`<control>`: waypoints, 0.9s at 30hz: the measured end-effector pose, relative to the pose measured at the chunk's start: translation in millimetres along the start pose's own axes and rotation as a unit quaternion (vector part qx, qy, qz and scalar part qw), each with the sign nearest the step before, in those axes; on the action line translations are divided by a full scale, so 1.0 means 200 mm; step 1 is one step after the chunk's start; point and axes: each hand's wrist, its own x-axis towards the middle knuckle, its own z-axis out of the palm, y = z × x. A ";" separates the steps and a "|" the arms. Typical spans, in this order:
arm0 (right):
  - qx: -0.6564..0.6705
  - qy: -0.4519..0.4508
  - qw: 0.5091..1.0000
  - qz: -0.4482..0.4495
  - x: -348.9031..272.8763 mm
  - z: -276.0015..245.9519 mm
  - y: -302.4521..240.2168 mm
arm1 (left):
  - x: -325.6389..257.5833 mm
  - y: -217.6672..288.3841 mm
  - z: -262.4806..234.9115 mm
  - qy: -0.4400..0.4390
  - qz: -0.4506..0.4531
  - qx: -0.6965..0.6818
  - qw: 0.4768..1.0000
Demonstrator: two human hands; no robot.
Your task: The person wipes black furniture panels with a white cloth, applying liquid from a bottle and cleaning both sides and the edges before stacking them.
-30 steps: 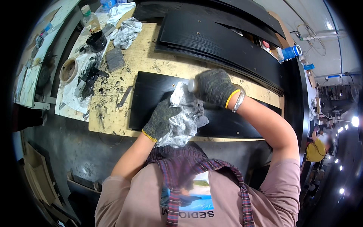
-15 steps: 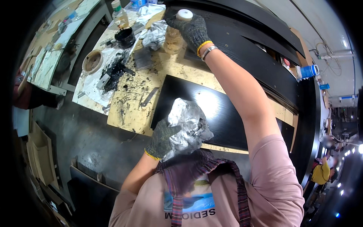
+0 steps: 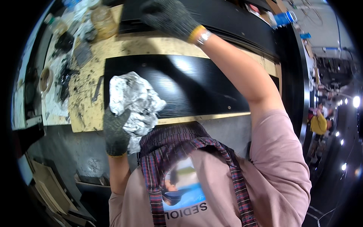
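My left hand (image 3: 116,130), in a dark knit glove, grips a crumpled white rag (image 3: 133,99) smudged with black. The rag overlaps the left end of a glossy black wood-grained board (image 3: 215,92) on the worktable. My right hand (image 3: 166,17), gloved alike with a yellow cuff, is raised over the far side beside long black panels (image 3: 219,24). Its fingers are blurred and partly cut off by the upper edge, so their closure is unclear. A clear bottle (image 3: 103,23) of amber liquid stands to its left, apart from it.
Black-stained pale boarding (image 3: 85,113) covers the worktable. On the left are a round bowl (image 3: 46,80), a black pot (image 3: 64,42), a dark flat block (image 3: 83,53) and a thin dark strip (image 3: 97,89). Boards (image 3: 49,185) lean low at the left. A person (image 3: 318,124) in yellow is far right.
My right hand has let go of the bottle and moved right, away from it. My left hand still holds the rag. The whole view has shifted, showing more of the black board.
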 end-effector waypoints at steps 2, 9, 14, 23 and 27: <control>-0.031 -0.035 0.997 0.069 -0.35 -0.29 0.08 | 0.01 0.09 0.15 0.018 0.097 0.232 0.968; -0.227 0.012 0.924 0.306 -1.69 -0.98 0.90 | 0.08 -0.30 1.07 -0.303 0.269 0.444 0.799; -0.254 0.017 0.898 0.359 -2.11 -1.09 1.17 | 0.00 -0.57 1.58 -0.346 0.374 0.660 0.552; -0.303 0.094 0.911 0.265 -2.23 -1.05 1.21 | -0.17 -0.64 1.77 -0.253 0.398 0.664 0.581; -0.296 0.092 0.910 0.274 -2.23 -1.06 1.21 | -0.14 -0.66 1.57 -0.194 0.351 0.671 0.624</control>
